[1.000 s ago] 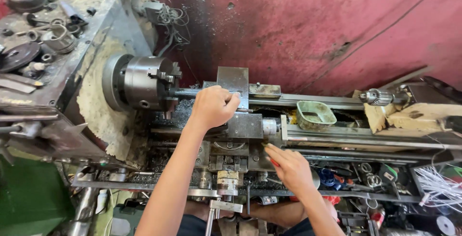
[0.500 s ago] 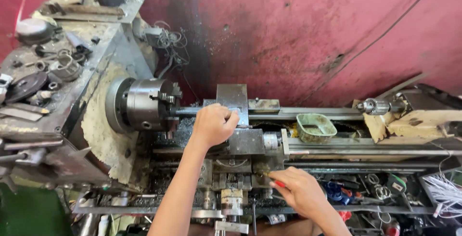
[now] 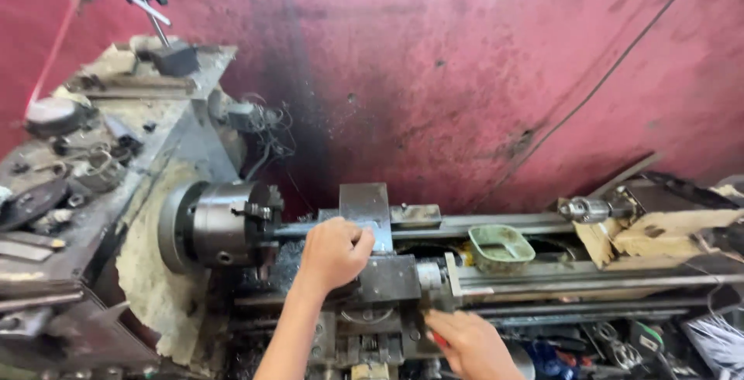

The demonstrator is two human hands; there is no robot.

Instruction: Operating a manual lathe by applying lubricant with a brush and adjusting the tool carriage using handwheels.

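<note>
Head view: against half a second ago, the left hand (image 3: 335, 252) has kept its place on the tool post (image 3: 366, 217) of the lathe, while the right hand (image 3: 469, 343) has slid lower toward 6 o'clock, so that only its back and knuckles show at the frame's bottom edge. That reads as the left hand steadying the post while the right works a control on the carriage (image 3: 387, 283). Left fingers are curled closed over the post's near edge. Right fingers are bent around something small with a red tip; what it is I cannot tell. The post is a dull grey steel block, at 3 o'clock from the three-jaw chuck (image 3: 221, 225), on the bed (image 3: 496, 229), with a green tray (image 3: 501, 247) further toward 3 o'clock.
</note>
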